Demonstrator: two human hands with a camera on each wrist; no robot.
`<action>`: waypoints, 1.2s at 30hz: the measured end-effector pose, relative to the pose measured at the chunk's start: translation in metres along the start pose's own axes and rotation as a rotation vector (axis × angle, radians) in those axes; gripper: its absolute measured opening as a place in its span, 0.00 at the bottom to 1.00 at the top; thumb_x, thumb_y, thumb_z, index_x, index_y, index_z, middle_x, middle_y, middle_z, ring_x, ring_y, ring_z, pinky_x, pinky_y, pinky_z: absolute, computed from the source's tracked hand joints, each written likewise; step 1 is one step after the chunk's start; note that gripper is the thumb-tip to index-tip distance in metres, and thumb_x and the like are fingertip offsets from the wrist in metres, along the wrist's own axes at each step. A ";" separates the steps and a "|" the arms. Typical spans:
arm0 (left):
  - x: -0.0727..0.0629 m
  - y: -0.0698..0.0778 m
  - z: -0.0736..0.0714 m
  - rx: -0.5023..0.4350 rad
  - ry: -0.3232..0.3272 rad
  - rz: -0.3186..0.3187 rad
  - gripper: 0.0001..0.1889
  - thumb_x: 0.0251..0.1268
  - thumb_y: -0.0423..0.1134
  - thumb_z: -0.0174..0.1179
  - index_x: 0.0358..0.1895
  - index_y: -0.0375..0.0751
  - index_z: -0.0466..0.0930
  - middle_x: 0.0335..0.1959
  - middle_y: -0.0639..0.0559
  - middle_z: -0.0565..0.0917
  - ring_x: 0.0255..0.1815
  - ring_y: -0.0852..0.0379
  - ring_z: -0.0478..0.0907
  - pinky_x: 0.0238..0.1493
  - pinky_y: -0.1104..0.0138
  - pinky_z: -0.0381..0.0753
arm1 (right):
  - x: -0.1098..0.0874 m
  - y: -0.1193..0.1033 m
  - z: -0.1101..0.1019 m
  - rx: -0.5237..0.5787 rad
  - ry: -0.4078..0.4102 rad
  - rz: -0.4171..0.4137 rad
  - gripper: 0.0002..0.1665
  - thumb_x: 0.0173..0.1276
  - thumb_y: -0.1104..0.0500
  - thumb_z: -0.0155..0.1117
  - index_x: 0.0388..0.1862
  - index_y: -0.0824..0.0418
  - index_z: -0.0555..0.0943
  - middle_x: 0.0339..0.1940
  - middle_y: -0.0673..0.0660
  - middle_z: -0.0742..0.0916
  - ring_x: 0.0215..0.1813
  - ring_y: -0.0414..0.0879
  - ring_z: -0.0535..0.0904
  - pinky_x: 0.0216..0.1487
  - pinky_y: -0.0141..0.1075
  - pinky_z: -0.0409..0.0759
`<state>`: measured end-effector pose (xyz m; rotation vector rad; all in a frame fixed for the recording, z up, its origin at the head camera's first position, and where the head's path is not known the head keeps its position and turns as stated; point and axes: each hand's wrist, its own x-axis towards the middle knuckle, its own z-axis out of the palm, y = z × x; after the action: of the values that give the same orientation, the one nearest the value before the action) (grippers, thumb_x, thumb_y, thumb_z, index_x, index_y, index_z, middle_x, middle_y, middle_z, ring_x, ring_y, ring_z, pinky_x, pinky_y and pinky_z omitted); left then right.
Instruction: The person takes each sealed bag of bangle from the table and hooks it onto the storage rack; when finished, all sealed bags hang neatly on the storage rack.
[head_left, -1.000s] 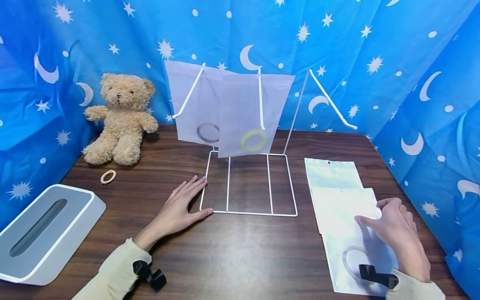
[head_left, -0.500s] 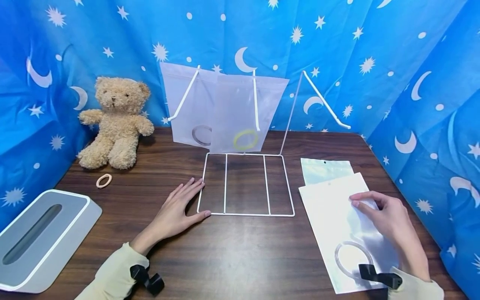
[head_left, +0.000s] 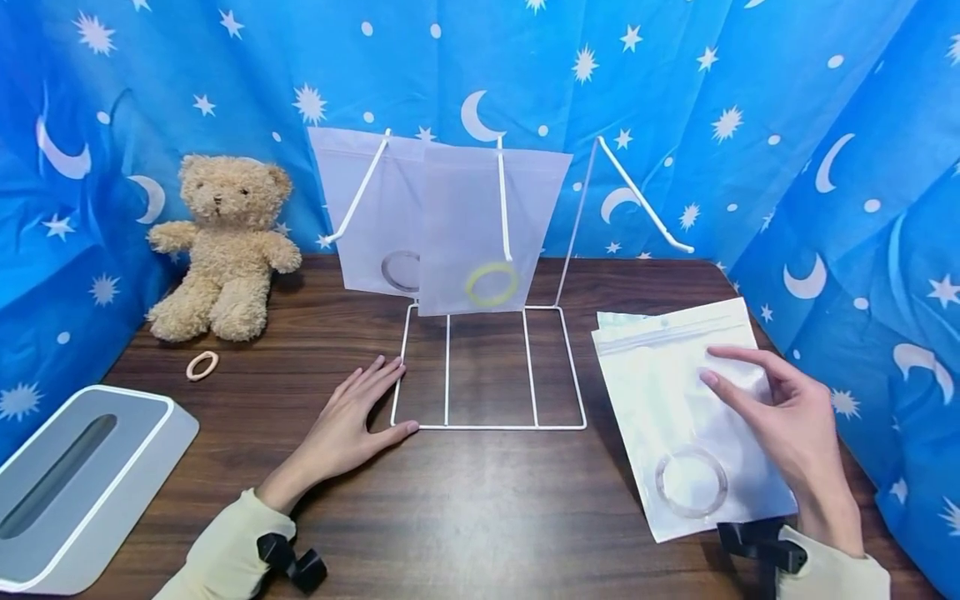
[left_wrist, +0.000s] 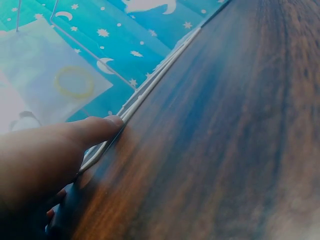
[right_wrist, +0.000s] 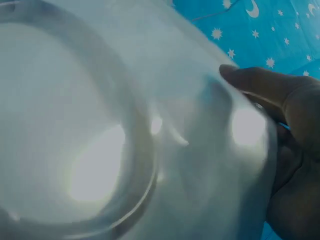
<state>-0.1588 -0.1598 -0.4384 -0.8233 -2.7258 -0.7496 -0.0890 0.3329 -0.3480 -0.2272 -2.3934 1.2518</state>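
My right hand (head_left: pixel 795 417) pinches a white zip bag (head_left: pixel 652 375) by its right side, thumb on the front. A clear bangle (head_left: pixel 660 482) shows inside the bag's lower part, and fills much of the right wrist view. The bag is tilted and raised off the table. Behind its top edge peeks a second pale bag (head_left: pixel 618 318), mostly hidden. My left hand (head_left: pixel 341 433) lies with fingers spread on the left front corner of a white wire rack (head_left: pixel 487 427). In the left wrist view its thumb (left_wrist: pixel 102 127) touches the base wire.
Two zip bags hang on the rack: one with a dark ring (head_left: pixel 360 200), one with a yellow ring (head_left: pixel 465 217). The right hook (head_left: pixel 637 196) bears nothing. Left stand a teddy bear (head_left: pixel 225 242), a beige ring (head_left: pixel 191 368) and a grey-white tissue box (head_left: pixel 142 483).
My right hand has taken hold of the top bag and lifted it off the table, turning it and moving it slightly away from me. My left hand has stayed on the rack base.
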 end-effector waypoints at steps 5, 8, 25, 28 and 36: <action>0.000 0.000 0.002 -0.006 0.012 0.009 0.44 0.61 0.64 0.62 0.74 0.40 0.63 0.74 0.46 0.64 0.76 0.44 0.54 0.72 0.47 0.51 | -0.006 -0.024 0.000 0.336 0.112 -0.057 0.25 0.57 0.68 0.75 0.55 0.67 0.83 0.20 0.56 0.77 0.17 0.43 0.66 0.14 0.32 0.57; 0.000 -0.001 0.003 -0.008 0.012 0.011 0.44 0.61 0.63 0.62 0.74 0.40 0.63 0.74 0.46 0.63 0.76 0.44 0.53 0.72 0.47 0.50 | -0.007 -0.042 0.004 0.683 0.147 -0.207 0.23 0.54 0.81 0.68 0.51 0.81 0.78 0.30 0.65 0.86 0.27 0.45 0.84 0.28 0.23 0.79; -0.003 0.000 0.001 -0.011 0.029 0.009 0.43 0.61 0.62 0.63 0.74 0.40 0.63 0.74 0.46 0.63 0.75 0.44 0.54 0.72 0.46 0.50 | -0.007 -0.095 0.031 1.005 0.219 -0.476 0.23 0.47 0.88 0.65 0.46 0.90 0.75 0.40 0.74 0.85 0.42 0.58 0.86 0.43 0.37 0.85; -0.003 0.000 0.001 -0.013 0.033 0.009 0.44 0.61 0.63 0.62 0.74 0.41 0.63 0.74 0.47 0.63 0.76 0.45 0.54 0.72 0.47 0.49 | -0.005 -0.095 0.032 0.971 0.226 -0.479 0.23 0.48 0.87 0.66 0.46 0.89 0.75 0.42 0.74 0.85 0.44 0.57 0.86 0.44 0.37 0.85; -0.001 0.000 0.000 -0.007 0.032 0.026 0.44 0.61 0.64 0.62 0.73 0.39 0.64 0.74 0.45 0.64 0.75 0.44 0.54 0.72 0.47 0.49 | -0.002 -0.094 0.036 0.929 0.238 -0.479 0.23 0.49 0.86 0.66 0.47 0.88 0.76 0.43 0.73 0.85 0.44 0.56 0.86 0.43 0.37 0.84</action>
<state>-0.1574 -0.1603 -0.4389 -0.8392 -2.6802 -0.7610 -0.0986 0.2511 -0.2901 0.4260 -1.3437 1.7834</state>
